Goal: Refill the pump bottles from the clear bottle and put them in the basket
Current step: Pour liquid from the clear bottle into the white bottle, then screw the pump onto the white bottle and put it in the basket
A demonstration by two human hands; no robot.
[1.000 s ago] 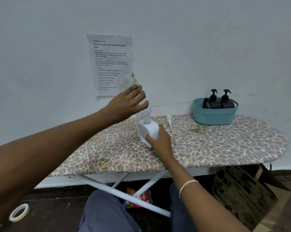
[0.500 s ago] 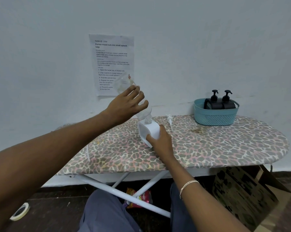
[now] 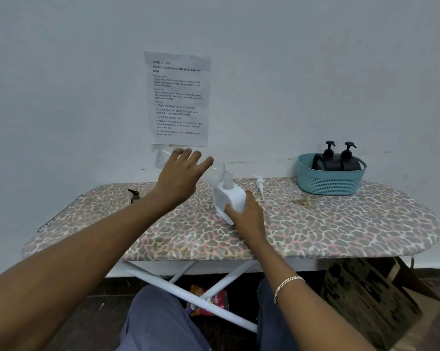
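On the leopard-print ironing board, the right hand grips a white pump bottle — uncapped.
The left hand holds the clear bottle tilted at its neck; a loose pump lies beside, with a teal basket of two black pump bottles by the wall.

A printed sheet hangs on the pale wall above a leopard-print ironing board. Beneath it sit a cardboard box and a bright snack packet.

Pale wall, leopard-print ironing board, seemingly dark floor.
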